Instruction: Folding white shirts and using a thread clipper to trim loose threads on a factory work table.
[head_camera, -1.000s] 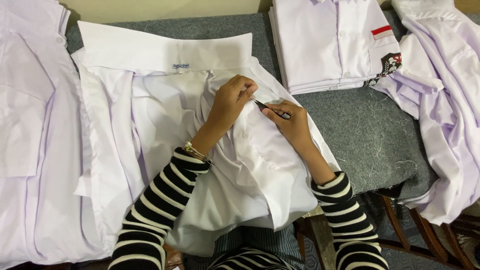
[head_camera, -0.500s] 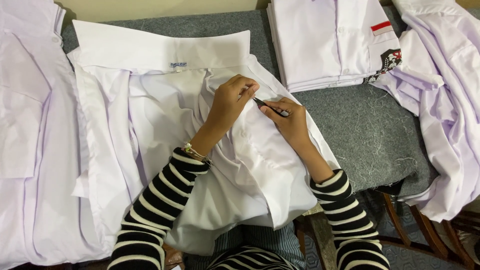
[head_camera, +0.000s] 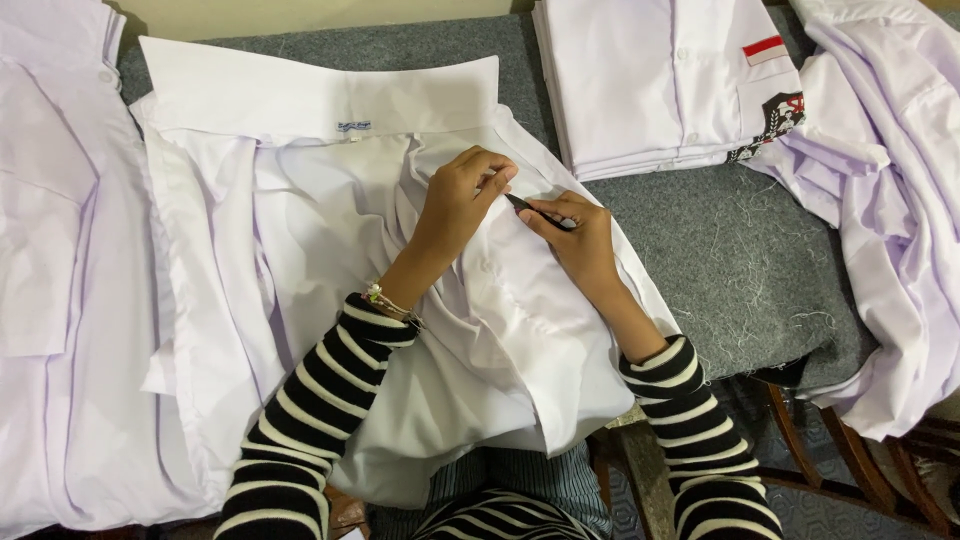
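A white shirt (head_camera: 300, 220) lies spread open on the grey table (head_camera: 700, 250), collar at the far side. My left hand (head_camera: 462, 195) pinches a fold of its front placket. My right hand (head_camera: 575, 230) rests on the cloth just to the right and grips a small dark pointed tool (head_camera: 525, 205), its tip touching the fabric beside my left fingertips. Both arms wear black-and-white striped sleeves, and a thin bracelet (head_camera: 390, 300) circles my left wrist.
A folded stack of white shirts (head_camera: 650, 80) with a red-and-white patch sits at the back right. Loose white shirts (head_camera: 890, 200) hang over the right edge, and more (head_camera: 50, 260) lie at the left. Thread clippings (head_camera: 750, 240) litter the grey surface. Wooden chair legs (head_camera: 800, 440) show below right.
Both hands stay at the same spot on the shirt placket. The view has shifted slightly; the tool tip sits a little closer to my left fingers.
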